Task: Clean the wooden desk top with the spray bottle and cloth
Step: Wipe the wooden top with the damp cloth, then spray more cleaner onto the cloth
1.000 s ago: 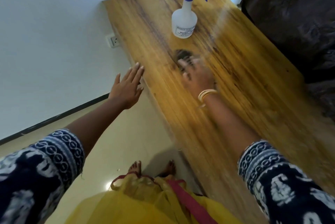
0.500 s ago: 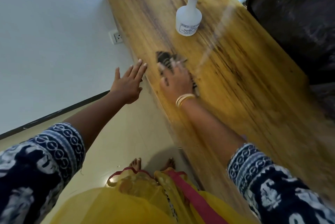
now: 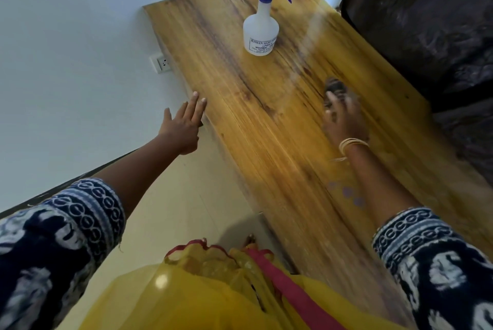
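Right hand (image 3: 344, 121) lies palm-down and blurred on the desk top (image 3: 266, 142), pressing a dark cloth (image 3: 334, 86) that pokes out past the fingertips; how tightly the fingers curl on it cannot be told through the blur. Left hand (image 3: 184, 126) is flat and open, holding nothing, its fingertips at the desk's near edge beside the wall. Spray bottle (image 3: 261, 33) stands upright toward the far end of the desk, apart from both hands. Risk, as I judge it: a long wipe toward the far end could catch the bottle's base and tip it, since the bottle is tall and narrow at the neck. The cloth is small under the palm and could slide out on the glossy wood if pressure is uneven. Right arm is stretched well forward, bangles (image 3: 352, 144) at the wrist, elbow nearly straight. Left arm is also extended, angled toward the desk edge, seemingly for balance.
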Available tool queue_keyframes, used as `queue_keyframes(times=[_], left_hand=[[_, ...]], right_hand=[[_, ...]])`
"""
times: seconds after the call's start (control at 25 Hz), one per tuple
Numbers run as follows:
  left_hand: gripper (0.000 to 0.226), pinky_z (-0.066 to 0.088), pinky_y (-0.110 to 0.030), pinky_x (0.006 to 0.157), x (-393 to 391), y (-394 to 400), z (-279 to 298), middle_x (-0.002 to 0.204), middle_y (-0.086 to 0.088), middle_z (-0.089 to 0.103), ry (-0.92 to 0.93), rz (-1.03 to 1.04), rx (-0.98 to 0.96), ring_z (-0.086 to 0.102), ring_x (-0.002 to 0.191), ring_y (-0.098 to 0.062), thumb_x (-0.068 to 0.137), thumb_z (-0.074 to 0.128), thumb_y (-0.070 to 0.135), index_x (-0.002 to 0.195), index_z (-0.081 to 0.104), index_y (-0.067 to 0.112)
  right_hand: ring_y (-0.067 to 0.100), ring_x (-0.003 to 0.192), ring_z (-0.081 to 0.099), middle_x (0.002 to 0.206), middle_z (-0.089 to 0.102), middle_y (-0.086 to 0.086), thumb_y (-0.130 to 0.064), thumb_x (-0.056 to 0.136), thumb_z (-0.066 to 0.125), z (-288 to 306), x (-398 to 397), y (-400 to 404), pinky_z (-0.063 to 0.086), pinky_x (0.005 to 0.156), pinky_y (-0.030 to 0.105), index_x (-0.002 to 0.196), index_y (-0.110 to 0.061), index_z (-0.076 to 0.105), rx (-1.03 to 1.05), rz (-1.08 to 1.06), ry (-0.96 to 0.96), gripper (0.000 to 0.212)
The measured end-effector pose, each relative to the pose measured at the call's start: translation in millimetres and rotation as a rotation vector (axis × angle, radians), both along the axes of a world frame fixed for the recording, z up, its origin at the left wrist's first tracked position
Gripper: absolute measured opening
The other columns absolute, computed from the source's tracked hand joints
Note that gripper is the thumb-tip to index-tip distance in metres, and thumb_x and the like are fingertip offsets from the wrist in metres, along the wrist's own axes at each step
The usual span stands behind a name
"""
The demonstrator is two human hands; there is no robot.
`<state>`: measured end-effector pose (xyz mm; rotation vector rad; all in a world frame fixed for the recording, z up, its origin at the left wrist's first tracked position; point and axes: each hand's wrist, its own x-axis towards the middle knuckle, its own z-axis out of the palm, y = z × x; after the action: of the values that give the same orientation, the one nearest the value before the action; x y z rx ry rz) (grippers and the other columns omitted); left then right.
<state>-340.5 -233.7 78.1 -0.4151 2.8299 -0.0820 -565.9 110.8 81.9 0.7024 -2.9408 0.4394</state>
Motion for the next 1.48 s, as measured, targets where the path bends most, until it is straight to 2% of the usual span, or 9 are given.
queue_keyframes(times=[0.16,0.4,0.52,0.64,0.76,0.92,1.04,1.2,1.48], left_hand=[[0.065,0.009,-0.059,0.116,6.4,-0.2,5.1,0.163,-0.011,0.015,0.254,-0.065,-0.06,0.023,0.147,-0.029,0.097,0.043,0.024,0.154,0.014,0.012],[0.043,0.022,-0.051,0.117,-24.1,41.2,16.2,0.133,-0.011,0.057,0.48,-0.034,0.196,0.051,0.125,-0.027,0.088,0.056,0.015,0.131,0.051,0.012],[0.043,0.021,-0.047,0.119,-41.7,58.3,21.2,0.13,-0.009,0.059,0.514,-0.004,0.318,0.053,0.123,-0.026,0.089,0.058,0.019,0.131,0.052,0.012],[0.042,0.023,-0.047,0.118,-58.3,61.1,29.7,0.13,-0.01,0.06,0.547,0.016,0.381,0.054,0.123,-0.027,0.09,0.051,0.01,0.132,0.053,0.012],[0.043,0.035,-0.048,0.112,-75.7,66.3,39.5,0.132,-0.012,0.059,0.595,0.098,0.491,0.053,0.123,-0.03,0.091,0.046,0.006,0.133,0.052,0.01],[0.044,0.047,-0.039,0.098,-105.3,77.3,60.2,0.132,-0.011,0.058,0.686,0.292,0.68,0.056,0.12,-0.025,0.094,0.047,0.01,0.138,0.048,0.01],[0.045,0.049,-0.036,0.094,-130.9,74.8,76.7,0.128,-0.01,0.06,0.772,0.389,0.763,0.058,0.116,-0.023,0.094,0.052,0.016,0.138,0.047,0.011],[0.055,0.047,-0.032,0.093,-176.8,52.2,93.3,0.134,-0.009,0.054,0.83,0.495,0.853,0.053,0.121,-0.022,0.09,0.064,0.024,0.139,0.043,0.011],[0.081,0.039,-0.034,0.101,-265.9,-17.9,102.4,0.146,-0.002,0.047,0.67,0.311,1.052,0.044,0.13,-0.019,0.074,0.082,0.036,0.143,0.041,0.02]], right_hand=[[0.039,0.14,0.03,0.155,0.03,0.018,-0.029,0.097,0.045,0.6,5.6,3.0,0.029,0.113,0.05,0.145,-0.028,0.044,0.019,-0.169,-0.089,0.048],[0.03,0.127,0.048,0.142,0.05,0.01,-0.023,0.086,0.055,10.8,120.1,-60.7,0.039,0.107,0.042,0.133,-0.033,0.058,-0.123,0.401,-0.164,0.048],[0.024,0.129,0.049,0.142,0.053,0.006,-0.012,0.084,0.058,8.8,144.0,-72.4,0.04,0.108,0.036,0.128,-0.029,0.064,-0.222,0.485,-0.18,0.048],[0.023,0.121,0.055,0.136,0.058,0.003,-0.003,0.091,0.055,25.4,128.2,-73.0,0.048,0.098,0.028,0.128,-0.024,0.064,-0.634,0.173,-0.412,0.044],[0.031,0.113,0.061,0.13,0.063,0.006,-0.005,0.094,0.054,41.2,93.4,-78.0,0.05,0.096,0.045,0.129,-0.023,0.062,-1.174,-0.202,-0.752,0.04],[0.036,0.118,0.057,0.134,0.057,0.019,-0.029,0.083,0.061,50.6,54.5,-75.9,0.044,0.102,0.056,0.143,-0.018,0.048,-1.713,-0.369,-1.291,0.062],[0.033,0.085,0.072,0.101,0.072,0.018,-0.034,0.071,0.064,64.5,37.6,-82.7,0.059,0.071,0.048,0.127,-0.01,0.058,-1.842,-0.362,-1.357,0.061],[0.035,0.078,0.073,0.095,0.072,0.019,-0.026,0.017,0.095,71.2,9.1,-102.3,0.059,0.067,0.048,0.106,-0.008,0.066,-1.988,-0.219,-1.348,0.096],[0.035,0.083,0.072,0.098,0.072,0.02,-0.023,0.018,0.096,84.1,-42.3,-128.6,0.058,0.071,0.052,0.099,-0.006,0.074,-2.036,-0.203,-1.263,0.086]])
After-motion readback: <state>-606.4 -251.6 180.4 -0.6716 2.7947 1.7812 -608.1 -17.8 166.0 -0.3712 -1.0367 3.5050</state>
